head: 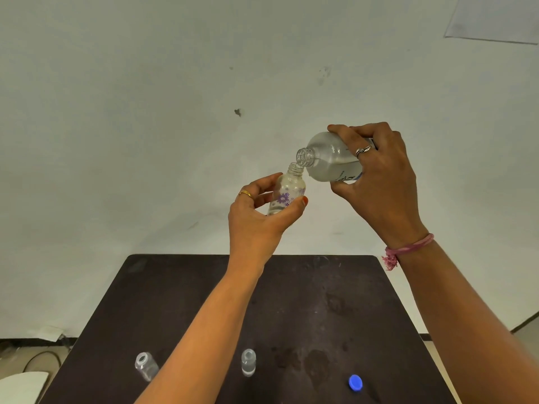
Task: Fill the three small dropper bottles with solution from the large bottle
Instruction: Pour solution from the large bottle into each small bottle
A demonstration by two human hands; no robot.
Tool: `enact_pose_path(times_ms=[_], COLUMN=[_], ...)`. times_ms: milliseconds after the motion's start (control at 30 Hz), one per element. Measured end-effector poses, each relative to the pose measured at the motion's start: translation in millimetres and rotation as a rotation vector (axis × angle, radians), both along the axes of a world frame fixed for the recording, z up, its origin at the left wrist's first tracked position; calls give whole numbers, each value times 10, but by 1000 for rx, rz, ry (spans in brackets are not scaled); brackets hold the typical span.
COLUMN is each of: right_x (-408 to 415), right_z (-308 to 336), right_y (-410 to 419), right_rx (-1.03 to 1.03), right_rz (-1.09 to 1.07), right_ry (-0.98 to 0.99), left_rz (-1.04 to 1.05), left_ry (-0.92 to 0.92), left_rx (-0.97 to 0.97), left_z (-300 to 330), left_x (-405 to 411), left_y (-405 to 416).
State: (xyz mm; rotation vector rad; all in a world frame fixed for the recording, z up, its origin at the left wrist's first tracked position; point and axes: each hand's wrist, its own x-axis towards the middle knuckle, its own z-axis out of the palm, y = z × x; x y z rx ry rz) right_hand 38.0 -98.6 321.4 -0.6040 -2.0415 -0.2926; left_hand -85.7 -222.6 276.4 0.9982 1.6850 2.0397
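**Pour in progress above far table edge**

Right hand [376,182] clamps the tilted large bottle [329,158], mouth touching the flowered dropper bottle [287,191] gripped in the left hand [256,220]. Both are raised beyond the dark table [320,301] (centre bare). Near edge: two clear dropper bottles [145,365] [248,362], one blue cap [355,383].

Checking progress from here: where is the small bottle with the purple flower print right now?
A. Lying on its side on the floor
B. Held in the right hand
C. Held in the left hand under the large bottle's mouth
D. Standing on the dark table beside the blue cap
C: the left hand holds the flower-print bottle up off the table, its neck just under the mouth of the large bottle tilted by the right hand.
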Motion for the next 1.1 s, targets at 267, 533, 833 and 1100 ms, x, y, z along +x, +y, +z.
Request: enact_pose_path(times_ms=[267,533,833,1100], right_x=[1,2,2,10], right_z=[-12,-8,7,12], right_y=[13,8,1,-19], right_rx=[7,7,22,10], right_rz=[-3,0,0,2], right_ry=[1,3,-1,1], left_rz=[-1,-8,-19,-18], left_ry=[-8,-14,-20,-16], left_rx=[-4,-1,5,4], left_z=[-19,-9,15,15], left_x=[2,5,12,12], left_y=[17,12,-11,-15])
